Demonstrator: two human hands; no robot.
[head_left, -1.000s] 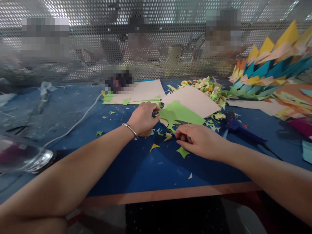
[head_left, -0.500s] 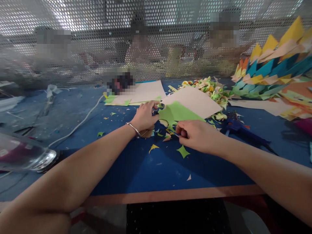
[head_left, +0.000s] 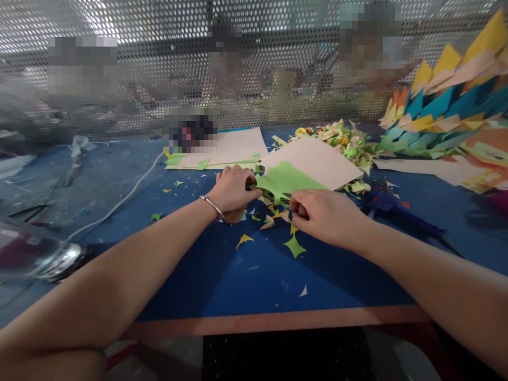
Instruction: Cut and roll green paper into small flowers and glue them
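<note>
My left hand (head_left: 236, 188) pinches the left edge of a green sheet of paper (head_left: 291, 177), which has a ragged, curved-cut front edge. A silver bracelet sits at that wrist. My right hand (head_left: 323, 217) is closed at the sheet's front edge, around a thin dark tool with a narrow tip (head_left: 284, 196); most of it is hidden by the fingers. Between and below the hands lie small paper scraps (head_left: 270, 222) in yellow, green and peach. One green star-shaped scrap (head_left: 295, 246) rests just in front of my right hand.
Behind the green paper are pale sheets (head_left: 313, 156) and a pile of curled paper pieces (head_left: 343, 140). A blue glue gun (head_left: 400, 214) lies at right, near a large folded-paper piece (head_left: 448, 116). A clear bottle (head_left: 43, 254) and white cable (head_left: 127, 203) are left. A perforated metal screen (head_left: 254, 100) stands behind.
The right hand's thin tool tip has moved up to the green paper's front edge. My left hand has shifted its grip slightly on the sheet. The view has moved slightly.
</note>
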